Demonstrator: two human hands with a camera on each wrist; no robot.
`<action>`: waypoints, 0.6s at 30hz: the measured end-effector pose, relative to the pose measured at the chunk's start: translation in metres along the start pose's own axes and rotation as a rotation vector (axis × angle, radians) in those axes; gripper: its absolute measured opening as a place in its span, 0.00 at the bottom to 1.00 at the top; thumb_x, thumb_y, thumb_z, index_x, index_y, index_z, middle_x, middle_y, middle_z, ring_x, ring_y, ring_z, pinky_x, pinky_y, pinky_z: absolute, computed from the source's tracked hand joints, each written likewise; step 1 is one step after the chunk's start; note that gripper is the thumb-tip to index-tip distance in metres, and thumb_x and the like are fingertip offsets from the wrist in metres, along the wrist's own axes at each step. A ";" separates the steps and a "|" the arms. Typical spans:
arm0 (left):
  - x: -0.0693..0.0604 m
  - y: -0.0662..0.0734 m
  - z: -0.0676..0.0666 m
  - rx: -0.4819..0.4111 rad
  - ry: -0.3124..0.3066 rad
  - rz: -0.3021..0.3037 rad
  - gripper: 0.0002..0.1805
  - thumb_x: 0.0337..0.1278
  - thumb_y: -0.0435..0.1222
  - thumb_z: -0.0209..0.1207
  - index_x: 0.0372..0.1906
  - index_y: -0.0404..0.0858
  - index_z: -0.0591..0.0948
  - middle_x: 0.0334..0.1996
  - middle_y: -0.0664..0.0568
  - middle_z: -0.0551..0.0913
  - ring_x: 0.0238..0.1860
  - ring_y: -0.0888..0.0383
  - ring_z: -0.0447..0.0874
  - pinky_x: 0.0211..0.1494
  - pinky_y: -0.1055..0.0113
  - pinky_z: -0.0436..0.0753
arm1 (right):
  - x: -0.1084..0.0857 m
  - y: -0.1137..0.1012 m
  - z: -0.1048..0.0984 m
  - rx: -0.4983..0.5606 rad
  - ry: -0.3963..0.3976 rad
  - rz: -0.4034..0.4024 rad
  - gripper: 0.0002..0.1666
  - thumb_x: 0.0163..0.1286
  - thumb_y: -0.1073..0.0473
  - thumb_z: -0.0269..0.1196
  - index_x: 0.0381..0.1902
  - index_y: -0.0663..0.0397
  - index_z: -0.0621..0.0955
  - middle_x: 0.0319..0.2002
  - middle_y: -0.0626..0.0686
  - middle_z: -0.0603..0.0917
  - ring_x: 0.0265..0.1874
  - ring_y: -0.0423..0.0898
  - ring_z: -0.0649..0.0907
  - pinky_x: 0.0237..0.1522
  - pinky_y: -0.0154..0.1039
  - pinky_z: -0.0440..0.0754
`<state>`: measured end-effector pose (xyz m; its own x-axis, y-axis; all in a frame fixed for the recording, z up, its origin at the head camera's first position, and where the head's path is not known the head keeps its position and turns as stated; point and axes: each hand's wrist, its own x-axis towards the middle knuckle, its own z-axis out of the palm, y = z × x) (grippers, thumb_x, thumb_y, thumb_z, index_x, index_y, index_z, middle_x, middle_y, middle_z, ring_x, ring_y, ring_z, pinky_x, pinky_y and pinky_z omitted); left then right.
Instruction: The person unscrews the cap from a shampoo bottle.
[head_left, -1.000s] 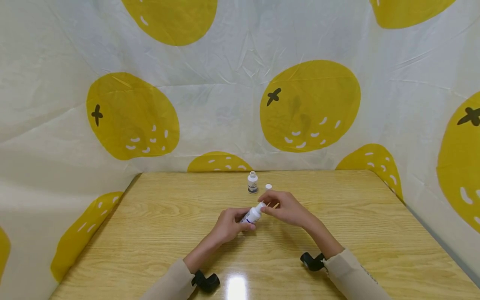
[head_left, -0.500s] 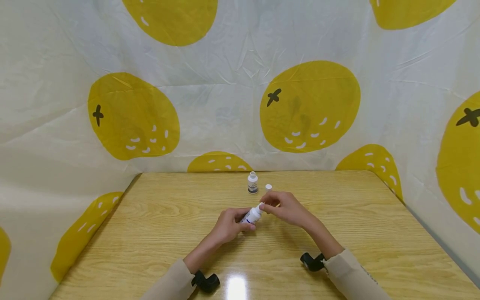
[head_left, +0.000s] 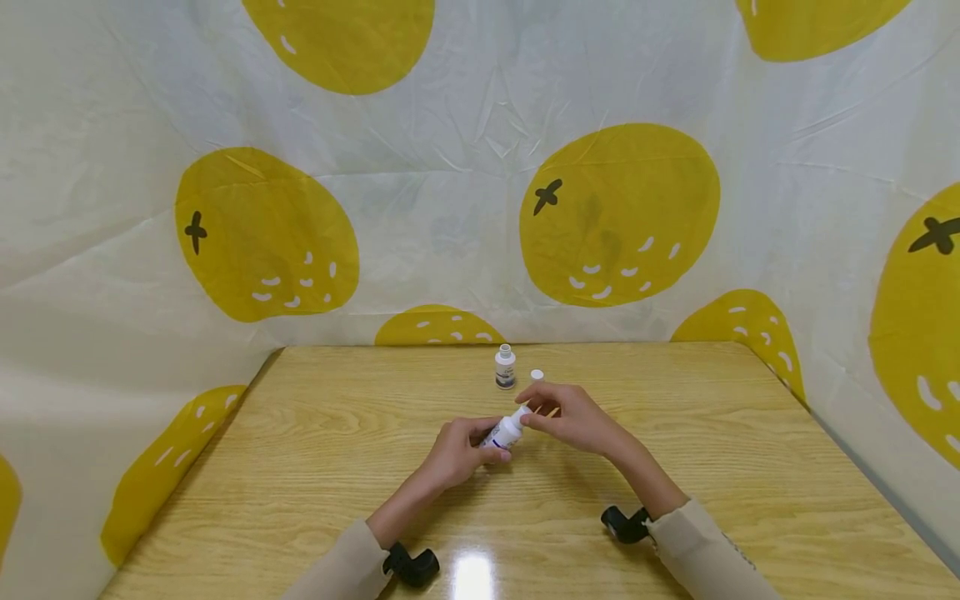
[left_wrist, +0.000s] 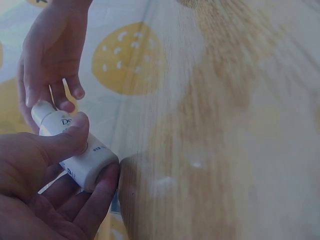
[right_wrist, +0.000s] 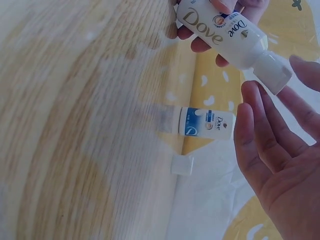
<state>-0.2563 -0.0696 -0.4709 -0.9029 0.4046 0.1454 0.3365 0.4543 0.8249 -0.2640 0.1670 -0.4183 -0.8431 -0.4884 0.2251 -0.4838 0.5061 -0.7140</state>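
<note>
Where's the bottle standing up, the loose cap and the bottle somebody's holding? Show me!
Standing bottle (head_left: pixel 506 372): head view, on its labelled body.
Loose cap (right_wrist: pixel 181 165): right wrist view, on its side.
Held bottle (right_wrist: pixel 225 36): right wrist view, on its lettered front.

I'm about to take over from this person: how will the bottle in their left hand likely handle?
The held bottle is probably fairly stiff: its wall shows no visible dent where the left hand grips it. Its smooth surface may feel slippery. Its rounded body could roll if laid down.

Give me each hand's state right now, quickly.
Left hand: closed, holding a white bottle.
Right hand: at that bottle's cap; pinching or open, cannot be told.
</note>
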 end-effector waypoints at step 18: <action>0.000 0.000 0.000 0.005 0.003 0.002 0.26 0.58 0.39 0.74 0.63 0.42 0.85 0.52 0.49 0.90 0.51 0.56 0.87 0.49 0.63 0.83 | -0.001 0.000 -0.001 -0.011 0.008 -0.009 0.09 0.74 0.55 0.66 0.47 0.52 0.87 0.37 0.48 0.88 0.35 0.39 0.83 0.43 0.37 0.83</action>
<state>-0.2565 -0.0693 -0.4709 -0.9031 0.4029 0.1485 0.3394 0.4578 0.8217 -0.2636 0.1679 -0.4175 -0.8405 -0.4875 0.2365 -0.4939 0.5097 -0.7045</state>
